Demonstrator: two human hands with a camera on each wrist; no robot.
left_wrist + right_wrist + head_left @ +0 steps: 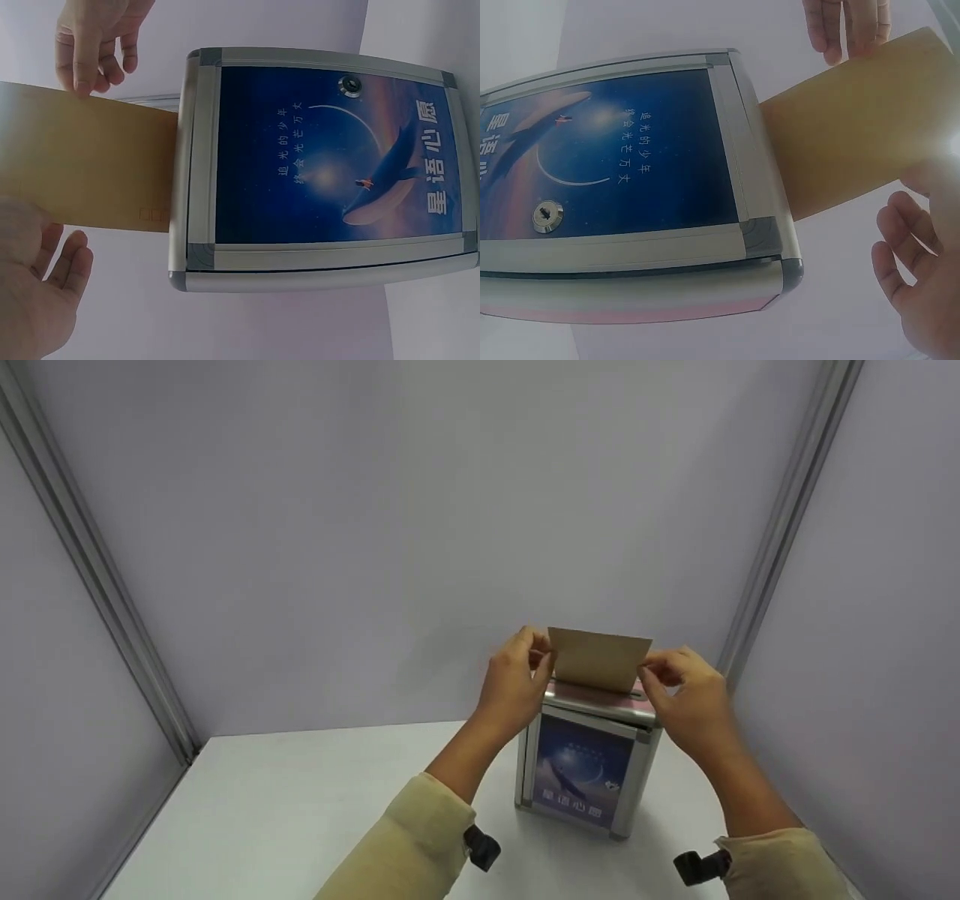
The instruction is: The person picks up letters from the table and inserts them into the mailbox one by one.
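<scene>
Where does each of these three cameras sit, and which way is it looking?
Head: worn high, facing forward and down at the box; both forearms, left hand and right hand show.
Left wrist: faces the box front; both hands' fingers show.
Right wrist: same front from the other side.
All share the envelope.

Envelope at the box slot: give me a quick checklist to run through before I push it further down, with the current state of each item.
1. Envelope lower edge inside the slot on top of the box: ok.
2. Left hand pinches the envelope's left edge: ok.
3. Right hand pinches its right edge: ok.
4. Envelope flat, with no creases or bends showing: ok.
5. Box upright and square on the white table: ok.
6. Room inside the box for the envelope's full length: cannot tell, the interior is hidden.
</scene>
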